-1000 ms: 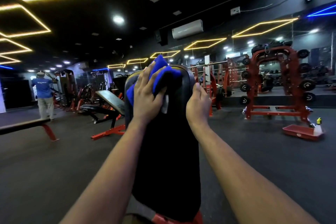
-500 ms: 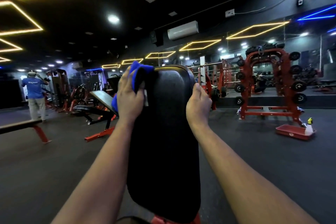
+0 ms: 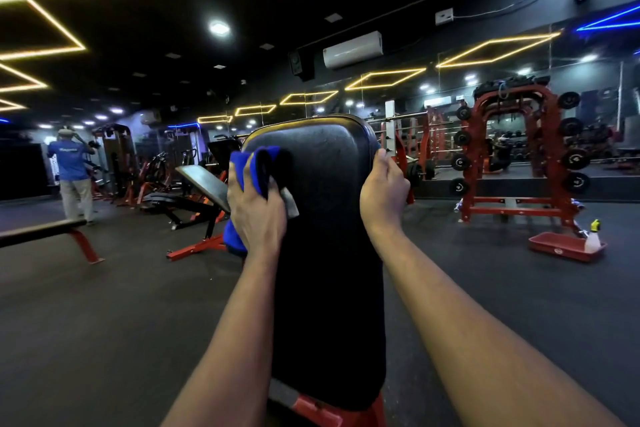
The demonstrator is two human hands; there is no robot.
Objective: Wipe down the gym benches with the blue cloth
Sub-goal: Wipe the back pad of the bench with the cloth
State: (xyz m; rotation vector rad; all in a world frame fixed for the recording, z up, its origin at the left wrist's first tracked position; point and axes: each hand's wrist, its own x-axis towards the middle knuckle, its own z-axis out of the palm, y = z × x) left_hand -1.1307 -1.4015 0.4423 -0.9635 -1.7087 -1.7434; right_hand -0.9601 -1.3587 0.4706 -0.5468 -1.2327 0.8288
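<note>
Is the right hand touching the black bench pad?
Touching. The head view shows the right hand curled around the right edge of the black bench pad.

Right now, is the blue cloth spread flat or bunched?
Bunched: the blue cloth shows thick folds in the left hand, against the black padded bench.

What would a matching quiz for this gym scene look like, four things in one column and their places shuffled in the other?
Things
1. blue cloth
2. white spray bottle with yellow top
3. white box-shaped air conditioner
4. flat black bench with red legs

Places
A. mounted high up
B. far left, on the floor
C. gripped by the left hand against the black padded backrest
D. standing in the red plastic tray

Pairs: 1-C, 2-D, 3-A, 4-B.
</note>
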